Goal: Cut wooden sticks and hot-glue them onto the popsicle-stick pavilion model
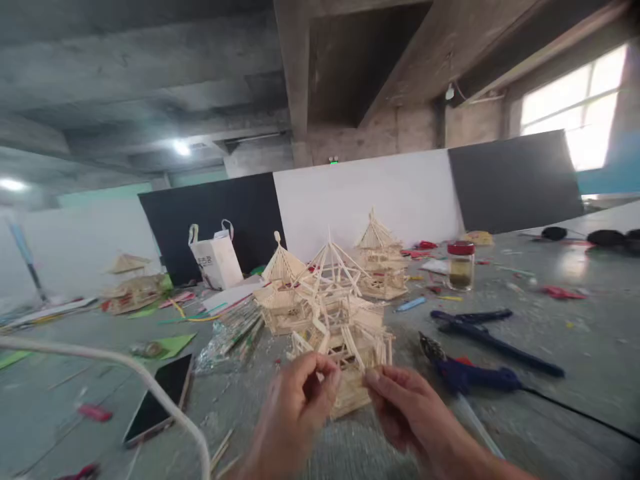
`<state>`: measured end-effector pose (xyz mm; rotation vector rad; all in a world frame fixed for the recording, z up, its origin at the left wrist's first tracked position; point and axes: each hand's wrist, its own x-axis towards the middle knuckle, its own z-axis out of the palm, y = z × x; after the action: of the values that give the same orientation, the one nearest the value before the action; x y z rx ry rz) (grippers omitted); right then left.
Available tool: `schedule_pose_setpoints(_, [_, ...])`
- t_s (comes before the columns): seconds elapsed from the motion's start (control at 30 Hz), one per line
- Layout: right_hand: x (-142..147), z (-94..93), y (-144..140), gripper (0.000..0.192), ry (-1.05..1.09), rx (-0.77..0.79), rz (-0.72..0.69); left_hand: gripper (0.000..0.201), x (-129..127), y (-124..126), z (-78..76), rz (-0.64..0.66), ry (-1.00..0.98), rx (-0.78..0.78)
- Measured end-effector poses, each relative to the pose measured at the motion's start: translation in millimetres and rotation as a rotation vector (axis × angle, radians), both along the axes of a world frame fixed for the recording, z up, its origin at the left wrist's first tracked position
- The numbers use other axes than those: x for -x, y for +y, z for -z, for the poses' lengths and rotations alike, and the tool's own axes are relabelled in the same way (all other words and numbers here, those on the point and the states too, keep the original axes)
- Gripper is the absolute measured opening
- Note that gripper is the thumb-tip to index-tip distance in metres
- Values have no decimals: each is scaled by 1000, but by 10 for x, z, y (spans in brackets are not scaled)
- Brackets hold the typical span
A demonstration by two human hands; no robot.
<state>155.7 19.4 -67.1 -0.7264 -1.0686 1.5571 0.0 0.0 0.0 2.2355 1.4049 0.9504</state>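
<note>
Only one thing carries writing: the white paper bag [216, 258], standing left of the stick pavilion model [340, 320] against the dark panel, has a short dark print on its front, too blurred to read. No other label, number or sign is legible.

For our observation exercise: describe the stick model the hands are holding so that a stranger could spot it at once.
Start at the grey worktable. Three pale stick pavilions stand mid-table; take the nearest stick model, gripped at its base by the left hand and right hand. Unlike the two thatched pavilions behind, its roof is open framework.
</note>
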Motion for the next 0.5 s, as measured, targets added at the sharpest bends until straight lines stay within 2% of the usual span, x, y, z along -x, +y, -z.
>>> schedule_pose_setpoints(0.23, [-87,-45,136,33,41,20,49,16,-50,270,-249,16,250,-353])
schedule_pose_setpoints(0.5, [-58,-43,228,26,135,83,27,23,-124,452,-317,77,453,-431])
